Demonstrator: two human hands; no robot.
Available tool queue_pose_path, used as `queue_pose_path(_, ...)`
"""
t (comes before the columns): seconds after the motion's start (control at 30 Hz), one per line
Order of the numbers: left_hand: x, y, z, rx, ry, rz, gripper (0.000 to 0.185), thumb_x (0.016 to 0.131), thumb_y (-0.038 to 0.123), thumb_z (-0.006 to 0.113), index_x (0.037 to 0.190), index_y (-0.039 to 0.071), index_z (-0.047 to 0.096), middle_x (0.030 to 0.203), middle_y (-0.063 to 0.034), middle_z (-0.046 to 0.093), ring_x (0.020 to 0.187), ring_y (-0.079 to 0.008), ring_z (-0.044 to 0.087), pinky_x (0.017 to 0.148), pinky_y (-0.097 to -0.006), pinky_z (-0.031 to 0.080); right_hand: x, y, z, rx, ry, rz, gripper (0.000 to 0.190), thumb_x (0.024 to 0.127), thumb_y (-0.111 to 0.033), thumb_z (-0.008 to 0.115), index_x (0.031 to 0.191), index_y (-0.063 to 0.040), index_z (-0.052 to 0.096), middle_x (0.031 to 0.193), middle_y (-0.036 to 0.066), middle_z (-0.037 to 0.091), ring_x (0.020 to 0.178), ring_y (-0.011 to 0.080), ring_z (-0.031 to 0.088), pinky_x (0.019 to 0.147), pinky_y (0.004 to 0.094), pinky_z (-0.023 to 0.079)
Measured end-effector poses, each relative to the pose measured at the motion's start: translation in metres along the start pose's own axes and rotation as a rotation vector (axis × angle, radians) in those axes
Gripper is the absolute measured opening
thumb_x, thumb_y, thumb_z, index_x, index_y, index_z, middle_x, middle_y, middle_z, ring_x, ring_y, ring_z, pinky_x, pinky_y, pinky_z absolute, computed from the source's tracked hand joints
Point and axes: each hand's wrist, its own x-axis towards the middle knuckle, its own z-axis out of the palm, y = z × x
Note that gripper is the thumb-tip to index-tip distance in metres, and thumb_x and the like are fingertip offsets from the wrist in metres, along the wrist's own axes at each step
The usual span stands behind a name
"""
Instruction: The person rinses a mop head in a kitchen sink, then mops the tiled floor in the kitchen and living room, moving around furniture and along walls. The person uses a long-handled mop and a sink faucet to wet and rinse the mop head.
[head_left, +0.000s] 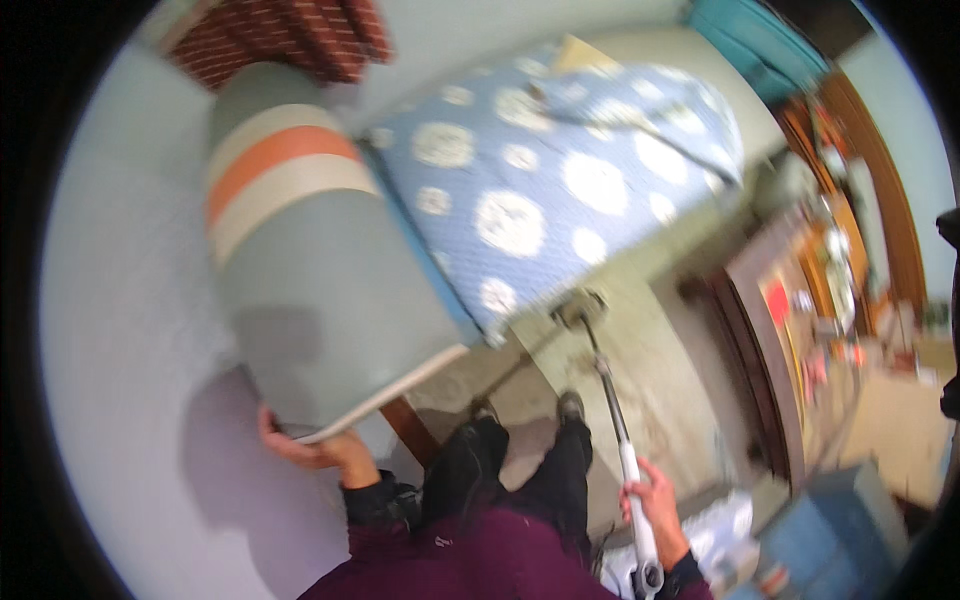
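Observation:
My left hand (322, 450) grips the lower end of a grey cushion or folded mat (322, 262) with orange and cream stripes, its near edge raised beside the wall. In my right hand (651, 491) is the white handle of a long pole tool (616, 409). The pole's round head (583, 306), blurred, rests low by the edge of a bed-like surface. Over that surface lies a blue quilted cover (517, 180) with white round patterns, folded back at its far right.
A dark red patterned cloth (292, 37) hangs at the upper left. On the right stands a wooden table (757, 300) with cluttered items. Blue boxes or bags (825, 532) and a white plastic bag (716, 525) lie at the lower right. A teal padded item (765, 45) is at the top right.

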Motion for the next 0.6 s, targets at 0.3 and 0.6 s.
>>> queue_pose_path(0.3,-0.016,0.015,-0.023,-0.343,-0.069,-0.243,0.052,0.109,0.038,0.027,0.132,-0.002,0.052,0.133,-0.0137,0.053,0.123,-0.0274,0.052,0.106,-0.0406,0.043,0.044,-0.008,0.013,0.299,-0.176,0.187,0.032,0.088,0.003,0.059,0.118,0.002,0.048,0.084,0.015,0.06,0.06,0.0221,0.06,0.049,0.0357,0.053)
queue_pose_path(0.6,-0.001,0.045,-0.054,-0.151,-0.205,-0.085,0.04,0.101,0.02,0.047,0.135,-0.001,0.054,0.142,-0.0152,0.053,0.132,-0.028,0.047,0.112,-0.041,0.037,0.07,-0.026,-0.041,0.199,-0.221,0.227,0.033,0.084,0.004,0.061,0.113,-0.001,0.047,0.086,0.014,0.059,0.06,0.0179,0.056,0.047,0.0309,0.05)
